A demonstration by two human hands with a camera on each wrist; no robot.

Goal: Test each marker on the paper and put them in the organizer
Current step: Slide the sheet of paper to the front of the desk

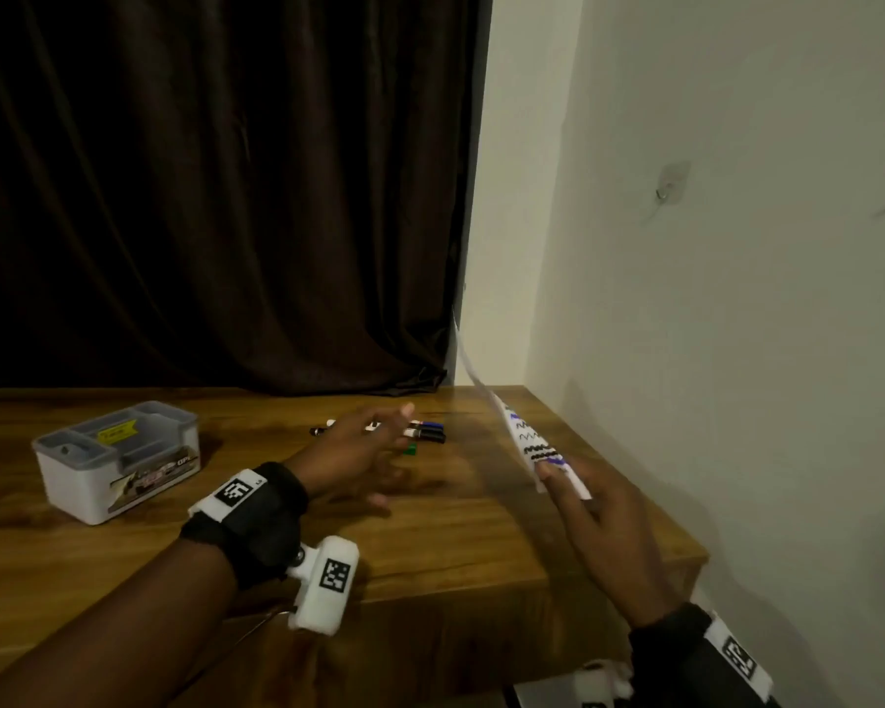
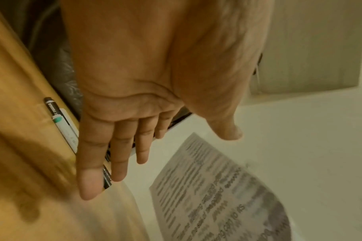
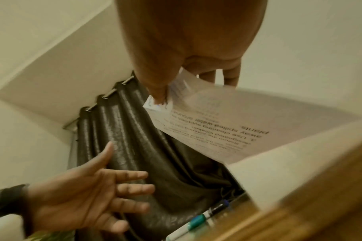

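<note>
a person lifts a sheet of paper off a wooden desk.
the right hand [image 1: 601, 523] pinches the paper [image 1: 524, 442], scribbled and tilted up near the wall. the left hand [image 1: 358, 452], fingers spread and empty, hovers over the markers [image 1: 427, 432] lying on the desk [image 1: 456, 544]; the organizer [image 1: 116, 459] sits at left.

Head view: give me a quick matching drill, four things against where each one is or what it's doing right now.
Things:
1. paper
2. markers
3. organizer
4. left hand

States:
A. stands shut on the table's left side
B. lifted off the table, pinched by the right hand
C. fingers spread, held open above the markers
D. lie in a cluster on the wooden table near the curtain

Pairs: 1-B, 2-D, 3-A, 4-C
</note>
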